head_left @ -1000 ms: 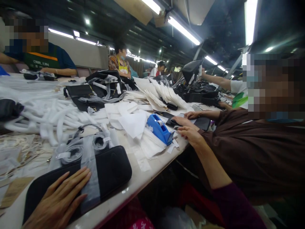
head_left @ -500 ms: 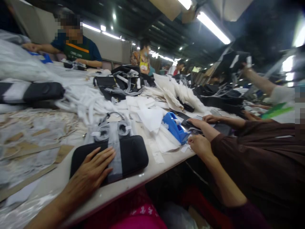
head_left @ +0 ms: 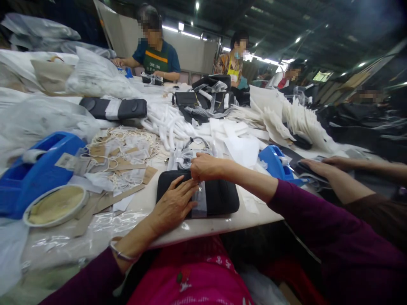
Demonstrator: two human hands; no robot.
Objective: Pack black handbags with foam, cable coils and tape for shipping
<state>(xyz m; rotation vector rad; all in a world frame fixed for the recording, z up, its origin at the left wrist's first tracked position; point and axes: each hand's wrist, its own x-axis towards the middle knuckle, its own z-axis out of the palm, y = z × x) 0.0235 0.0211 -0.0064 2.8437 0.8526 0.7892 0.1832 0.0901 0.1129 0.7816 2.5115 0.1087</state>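
Note:
A black padded pouch (head_left: 219, 197) lies at the near edge of the table, with a clear plastic strip (head_left: 201, 202) wrapped across its middle. My left hand (head_left: 174, 206) lies flat on the pouch's left half, fingers spread, fingertips at the strip. My right hand (head_left: 205, 167) is at the pouch's far edge, its fingers curled and pinched on the top end of the strip. Just behind that hand lies a bundle of plastic-wrapped cords (head_left: 187, 154).
A blue tape dispenser (head_left: 38, 169) and a round tin (head_left: 55, 205) sit at the left. A second blue dispenser (head_left: 276, 163) is on the right, beside a co-worker's hands (head_left: 318, 167). Paper tags with strings (head_left: 124, 148), white tubes (head_left: 168, 123) and black bags (head_left: 203, 99) lie beyond.
The view has swung left. My right hand has moved from the blue dispenser on the right to the pouch's far edge and closed on the strip. My left hand stays on the pouch.

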